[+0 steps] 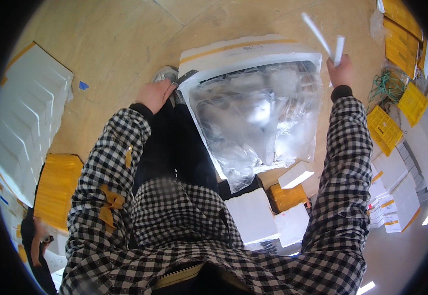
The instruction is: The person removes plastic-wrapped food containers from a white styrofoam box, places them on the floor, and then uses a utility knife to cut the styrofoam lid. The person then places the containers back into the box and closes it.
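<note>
In front of me stands a white foam box (243, 49) with yellow tape along its far side. A clear plastic bag (236, 121) lines it and spills over the near rim; what lies inside is blurred by the film. At the box's left far corner is my left hand (156, 94), its fingers at the rim beside a dark strip; whether it grips anything is unclear. Off the box's right side, my right hand (341, 72) holds thin white strips (319, 35) that point away from me.
A large white foam piece (33, 110) and a yellow-taped box (57, 188) stand at left. Yellow crates (385, 127) and tangled green cord (385, 88) lie at right. White foam boxes (252, 217) are near my body. Another person's arm (37, 241) shows at lower left.
</note>
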Motion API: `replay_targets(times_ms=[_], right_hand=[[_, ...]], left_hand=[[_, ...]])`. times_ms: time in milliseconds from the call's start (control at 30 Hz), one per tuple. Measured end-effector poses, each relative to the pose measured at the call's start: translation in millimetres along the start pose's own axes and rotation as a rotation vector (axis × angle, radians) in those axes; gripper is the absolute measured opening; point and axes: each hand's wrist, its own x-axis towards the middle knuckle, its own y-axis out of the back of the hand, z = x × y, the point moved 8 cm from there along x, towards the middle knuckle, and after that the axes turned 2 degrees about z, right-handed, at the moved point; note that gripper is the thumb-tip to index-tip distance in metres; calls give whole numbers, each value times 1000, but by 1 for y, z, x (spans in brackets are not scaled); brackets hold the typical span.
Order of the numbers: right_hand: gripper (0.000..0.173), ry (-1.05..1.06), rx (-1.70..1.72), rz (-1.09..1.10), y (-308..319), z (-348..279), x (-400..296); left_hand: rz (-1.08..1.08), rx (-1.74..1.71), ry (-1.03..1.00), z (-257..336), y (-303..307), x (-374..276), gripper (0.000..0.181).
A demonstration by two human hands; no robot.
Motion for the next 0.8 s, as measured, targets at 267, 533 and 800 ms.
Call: replay_targets(times_ms=[267,533,800], right_hand=[[15,24,543,164,42,-119,-2],[27,-62,533,-2,91,-195,-164],[78,-625,649,20,26,-161,-285]], left_hand=[[-163,-44,-89,-23,-17,-46,28],[-389,-15,327,-98,-19,-193,34],[22,-421,601,-98,-25,-214,34]])
